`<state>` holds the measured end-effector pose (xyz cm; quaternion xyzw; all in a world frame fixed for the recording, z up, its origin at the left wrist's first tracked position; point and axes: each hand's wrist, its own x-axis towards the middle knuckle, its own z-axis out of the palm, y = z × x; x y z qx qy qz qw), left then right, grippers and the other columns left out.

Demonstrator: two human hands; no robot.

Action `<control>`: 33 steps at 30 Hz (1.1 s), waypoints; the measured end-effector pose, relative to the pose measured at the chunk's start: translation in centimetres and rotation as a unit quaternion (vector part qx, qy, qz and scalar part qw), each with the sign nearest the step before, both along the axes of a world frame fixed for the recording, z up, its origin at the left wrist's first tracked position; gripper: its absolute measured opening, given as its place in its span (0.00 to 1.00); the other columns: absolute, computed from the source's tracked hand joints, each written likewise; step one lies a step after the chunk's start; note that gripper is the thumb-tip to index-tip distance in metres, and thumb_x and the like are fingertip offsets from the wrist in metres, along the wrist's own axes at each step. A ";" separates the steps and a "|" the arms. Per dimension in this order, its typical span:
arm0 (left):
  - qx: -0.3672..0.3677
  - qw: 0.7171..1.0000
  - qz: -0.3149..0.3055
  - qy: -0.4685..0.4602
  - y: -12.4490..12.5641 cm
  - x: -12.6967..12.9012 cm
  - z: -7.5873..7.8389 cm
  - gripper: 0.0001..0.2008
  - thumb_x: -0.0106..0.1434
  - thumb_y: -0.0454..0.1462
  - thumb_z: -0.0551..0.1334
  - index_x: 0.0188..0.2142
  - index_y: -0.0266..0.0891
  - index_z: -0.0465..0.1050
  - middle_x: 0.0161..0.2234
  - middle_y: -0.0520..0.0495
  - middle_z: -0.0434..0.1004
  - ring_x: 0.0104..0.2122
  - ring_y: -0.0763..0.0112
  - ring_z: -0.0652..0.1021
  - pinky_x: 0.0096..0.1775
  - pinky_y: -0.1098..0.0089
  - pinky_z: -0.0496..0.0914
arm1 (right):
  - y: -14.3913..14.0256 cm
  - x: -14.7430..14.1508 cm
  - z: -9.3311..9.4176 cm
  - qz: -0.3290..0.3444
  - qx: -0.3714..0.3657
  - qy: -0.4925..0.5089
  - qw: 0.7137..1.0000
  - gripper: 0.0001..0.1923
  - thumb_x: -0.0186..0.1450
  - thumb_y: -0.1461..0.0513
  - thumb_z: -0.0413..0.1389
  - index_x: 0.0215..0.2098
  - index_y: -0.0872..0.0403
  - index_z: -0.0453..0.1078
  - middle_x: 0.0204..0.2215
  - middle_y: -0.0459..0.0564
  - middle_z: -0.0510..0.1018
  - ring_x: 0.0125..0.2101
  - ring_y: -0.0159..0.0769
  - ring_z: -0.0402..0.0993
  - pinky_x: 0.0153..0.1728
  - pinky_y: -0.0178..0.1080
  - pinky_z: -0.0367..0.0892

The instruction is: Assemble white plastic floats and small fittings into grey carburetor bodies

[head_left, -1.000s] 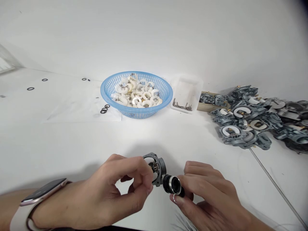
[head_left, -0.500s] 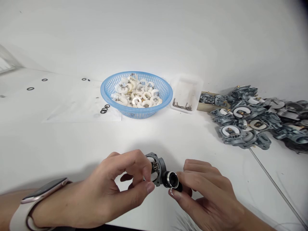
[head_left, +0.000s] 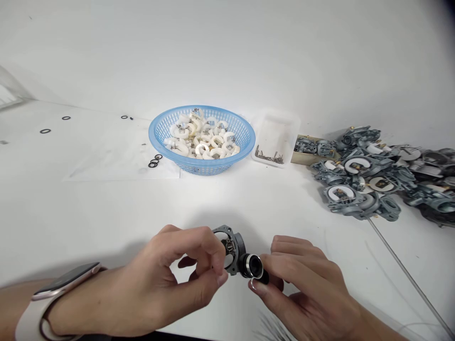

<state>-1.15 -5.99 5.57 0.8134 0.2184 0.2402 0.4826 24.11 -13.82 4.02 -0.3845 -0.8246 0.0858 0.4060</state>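
Left hand [head_left: 167, 279] w/ a pale watch [head_left: 53, 289] pinches the small grey metal carburetor body [head_left: 232, 248], grip closed on it, just above the white counter [head_left: 106, 213]. Right hand [head_left: 305, 284] grip holds the black round tube w/ silver ring [head_left: 253, 267], touching the body's side. Blue plastic basket [head_left: 202, 163] of white rings sits far behind; pile of grey metal parts [head_left: 373, 175] at right.

Pale pink smartwatch [head_left: 59, 286] on bare left wrist
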 end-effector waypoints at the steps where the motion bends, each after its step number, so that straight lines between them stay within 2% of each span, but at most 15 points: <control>1: 0.000 1.000 -0.001 -0.001 0.0 0.0 0.0 0.09 0.70 0.28 0.63 0.36 0.43 0.70 0.27 0.55 0.74 0.24 0.75 0.72 0.29 0.73 0.70 | 0.0 0.0 0.1 0.001 -0.001 -0.002 1.000 0.05 0.76 0.69 0.57 0.44 0.53 0.69 0.22 0.38 0.70 0.21 0.30 0.60 0.24 0.37 0.60; 13: -0.019 1.000 -0.002 0.010 -0.1 -0.2 0.1 0.08 0.71 0.29 0.63 0.36 0.43 0.70 0.27 0.57 0.72 0.26 0.76 0.70 0.32 0.74 0.68 | 0.0 -0.1 0.0 0.001 -0.001 -0.025 1.000 0.06 0.77 0.69 0.56 0.43 0.52 0.69 0.22 0.38 0.71 0.21 0.30 0.60 0.25 0.37 0.61; 20: -0.013 1.000 0.007 0.020 0.0 -0.1 0.0 0.08 0.70 0.28 0.64 0.37 0.43 0.72 0.28 0.57 0.76 0.26 0.76 0.73 0.32 0.74 0.69 | 0.0 -0.2 -0.1 0.009 0.013 -0.040 0.999 0.04 0.77 0.69 0.56 0.45 0.55 0.71 0.27 0.44 0.79 0.21 0.31 0.63 0.26 0.38 0.62; 27: -0.015 1.000 0.007 -0.009 0.1 0.0 -0.1 0.10 0.71 0.27 0.64 0.38 0.44 0.72 0.26 0.58 0.75 0.26 0.76 0.74 0.30 0.74 0.67 | 0.0 -0.1 -0.2 0.019 -0.002 -0.048 0.999 0.03 0.78 0.68 0.56 0.47 0.56 0.72 0.26 0.44 0.79 0.22 0.31 0.62 0.27 0.37 0.60; 33: -0.031 0.999 0.009 0.006 0.0 -0.1 -0.1 0.06 0.74 0.33 0.67 0.40 0.44 0.73 0.26 0.58 0.74 0.26 0.75 0.72 0.32 0.73 0.68 | -0.2 -0.2 -0.2 0.013 0.004 -0.047 0.999 0.04 0.79 0.69 0.55 0.46 0.55 0.71 0.28 0.44 0.81 0.22 0.31 0.62 0.27 0.38 0.59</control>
